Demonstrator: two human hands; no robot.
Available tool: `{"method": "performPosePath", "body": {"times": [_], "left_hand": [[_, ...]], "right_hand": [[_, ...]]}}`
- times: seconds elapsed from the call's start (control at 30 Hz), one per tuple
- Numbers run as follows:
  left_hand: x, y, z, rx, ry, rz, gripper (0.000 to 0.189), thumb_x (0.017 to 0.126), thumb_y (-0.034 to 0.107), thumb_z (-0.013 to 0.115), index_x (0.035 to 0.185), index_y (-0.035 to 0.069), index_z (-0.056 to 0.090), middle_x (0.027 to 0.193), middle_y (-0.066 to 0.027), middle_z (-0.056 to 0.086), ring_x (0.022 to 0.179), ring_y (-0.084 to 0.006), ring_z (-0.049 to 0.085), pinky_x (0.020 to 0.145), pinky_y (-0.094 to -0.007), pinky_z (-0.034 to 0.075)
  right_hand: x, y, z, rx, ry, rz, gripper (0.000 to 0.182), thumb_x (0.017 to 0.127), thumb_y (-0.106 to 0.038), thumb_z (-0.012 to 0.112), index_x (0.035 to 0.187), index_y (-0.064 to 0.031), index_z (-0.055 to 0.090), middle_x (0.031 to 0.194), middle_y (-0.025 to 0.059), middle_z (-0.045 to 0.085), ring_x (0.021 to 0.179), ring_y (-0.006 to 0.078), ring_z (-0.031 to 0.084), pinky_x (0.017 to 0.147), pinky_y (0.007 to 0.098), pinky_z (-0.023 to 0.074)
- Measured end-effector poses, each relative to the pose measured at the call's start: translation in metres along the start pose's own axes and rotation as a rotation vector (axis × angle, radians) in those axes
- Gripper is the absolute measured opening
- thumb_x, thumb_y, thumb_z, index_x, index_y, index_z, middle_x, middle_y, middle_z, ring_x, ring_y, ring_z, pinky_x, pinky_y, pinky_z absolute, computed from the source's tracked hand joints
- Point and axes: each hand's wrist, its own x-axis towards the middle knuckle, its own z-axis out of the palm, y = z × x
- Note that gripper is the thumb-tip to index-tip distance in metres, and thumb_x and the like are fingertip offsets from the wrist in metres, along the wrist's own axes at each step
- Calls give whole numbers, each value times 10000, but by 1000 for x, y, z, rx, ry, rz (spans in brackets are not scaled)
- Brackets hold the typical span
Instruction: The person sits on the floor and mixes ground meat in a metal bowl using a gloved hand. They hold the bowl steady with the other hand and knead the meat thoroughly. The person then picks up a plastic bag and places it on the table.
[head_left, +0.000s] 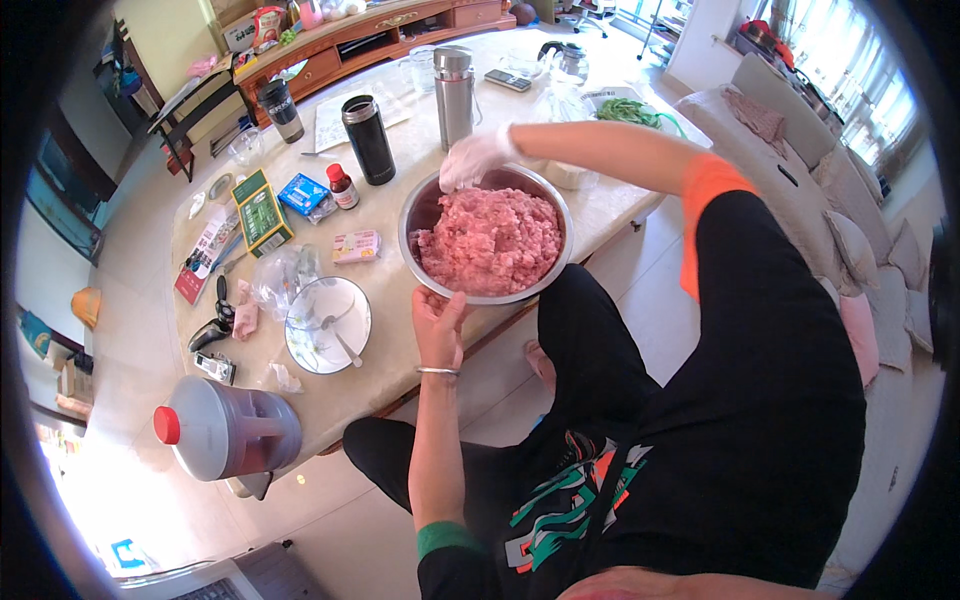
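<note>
A steel bowl (568, 240) filled with pink minced meat (495, 240) stands at the table's near edge. My left hand (439, 319), bare and with a bangle at the wrist, grips the bowl's near rim with the thumb on top. My right hand (476, 159), in a thin translucent glove, is at the far left inside edge of the bowl, against or just above the meat; its fingers point down and are partly hidden, so their hold is unclear. Left of the bowl are a pink and white box (356, 247) and a white dish (300, 341) with a metal spoon (345, 343).
Behind the bowl stand a black flask (369, 142) and a steel thermos (454, 97). A small bottle with a red cap (343, 187) and a green box (262, 214) are to the left. A large red-capped jug (232, 427) stands at the near left corner, leafy greens (628, 112) at the right.
</note>
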Motion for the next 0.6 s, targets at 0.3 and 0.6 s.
{"method": "performPosePath", "body": {"times": [0.3,0.6], "left_hand": [[-10,10,-22,9,38,1,377,783,-4,624,1081,36,396,1054,-74,538,920,-151,567,773,-298,511],[-10,8,-13,-9,30,-5,373,778,-13,625,1071,29,399,1035,-74,541,920,-162,572,778,-309,509]], "right_hand": [[68,-85,-28,935,-393,392,519,741,-452,655,1160,-156,579,1141,78,593,1017,194,527,828,352,433],[62,-91,-21,608,-313,99,386,716,-317,638,1046,-116,613,1000,101,626,914,212,560,754,369,440]]}}
